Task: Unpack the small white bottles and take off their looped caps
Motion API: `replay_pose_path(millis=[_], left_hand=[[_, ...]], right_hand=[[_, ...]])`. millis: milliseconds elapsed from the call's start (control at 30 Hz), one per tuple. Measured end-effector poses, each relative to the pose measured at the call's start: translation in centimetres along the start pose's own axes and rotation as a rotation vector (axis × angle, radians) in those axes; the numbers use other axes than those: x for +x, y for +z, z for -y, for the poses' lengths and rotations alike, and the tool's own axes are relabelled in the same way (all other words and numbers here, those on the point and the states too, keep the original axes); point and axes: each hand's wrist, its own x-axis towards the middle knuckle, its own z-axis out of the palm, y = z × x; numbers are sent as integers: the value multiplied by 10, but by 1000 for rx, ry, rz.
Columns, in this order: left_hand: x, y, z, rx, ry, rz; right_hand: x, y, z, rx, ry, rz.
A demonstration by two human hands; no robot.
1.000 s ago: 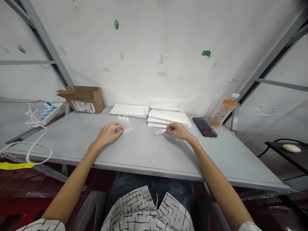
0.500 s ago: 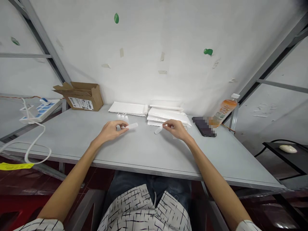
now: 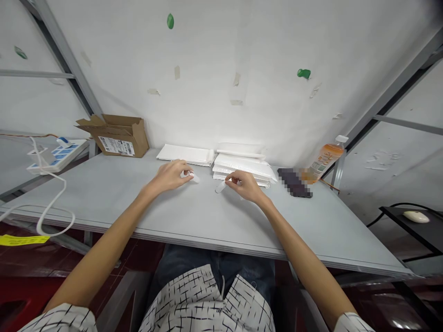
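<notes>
Pinching the left tube (image 3: 194, 177) at its fingertips, left hand (image 3: 171, 175) faces right hand (image 3: 244, 185), pinching the right tube (image 3: 220, 186).

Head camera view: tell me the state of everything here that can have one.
Brown cardboard box, flaps open.
Orange plastic drink bottle, capped.
White power strip, plugs inserted.
Dark rectangular phone, lying flat.
Left hand, grip shut on small white plastic piece.
Right hand, grip shut on second small white plastic piece.

The tube (image 3: 220, 186) is white (table (image 3: 104, 193) grey, box (image 3: 119, 138) brown).
</notes>
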Motion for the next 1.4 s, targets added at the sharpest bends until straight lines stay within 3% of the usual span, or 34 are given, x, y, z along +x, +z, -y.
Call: replay_pose_path(millis=[133, 367, 567, 733, 1400], left_hand=[[30, -13, 2, 227, 95, 112], [67, -27, 13, 294, 132, 212], [67, -27, 15, 317, 98, 338], [67, -24, 19, 314, 60, 367], [66, -21, 26, 199, 77, 269]], right_hand=[[-3, -1, -1, -31, 19, 1], [-6, -5, -3, -56, 20, 1], [-7, -3, -6, -58, -5, -28], [-9, -4, -7, -66, -11, -30], [-12, -5, -9, -69, -15, -45]])
